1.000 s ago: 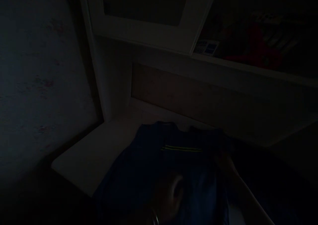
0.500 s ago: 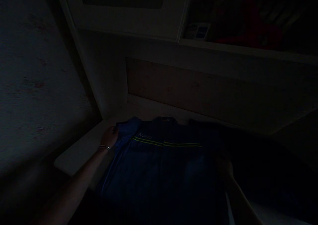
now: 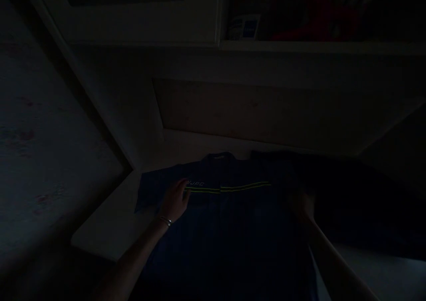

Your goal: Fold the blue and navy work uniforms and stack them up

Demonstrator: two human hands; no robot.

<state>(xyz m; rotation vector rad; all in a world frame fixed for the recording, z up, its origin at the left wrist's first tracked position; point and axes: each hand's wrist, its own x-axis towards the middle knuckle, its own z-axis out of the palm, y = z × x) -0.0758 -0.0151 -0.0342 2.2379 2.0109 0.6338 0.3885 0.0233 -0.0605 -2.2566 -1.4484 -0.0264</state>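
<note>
A dark blue shirt (image 3: 229,216) with a yellow-green chest stripe lies spread flat on a pale surface (image 3: 109,230) in very dim light. My left hand (image 3: 175,200), with a bangle at the wrist, rests flat on the shirt's left chest beside the stripe, fingers stretched out. My right hand (image 3: 301,205) lies on the shirt's right shoulder area; it is nearly lost in the dark and its fingers are hard to make out. The shirt's left short sleeve (image 3: 149,192) lies spread out to the left.
A pale wall (image 3: 40,128) stands at the left. A brown panel (image 3: 253,115) runs behind the surface. Above it sits a shelf (image 3: 299,47) with a red item (image 3: 319,24) and a small blue-and-white box (image 3: 244,26). The right side is dark.
My left hand moved from the sleeve's outer edge inward onto the chest by the stripe. The left sleeve now lies spread flat. The camera view shifted right and tilted.
</note>
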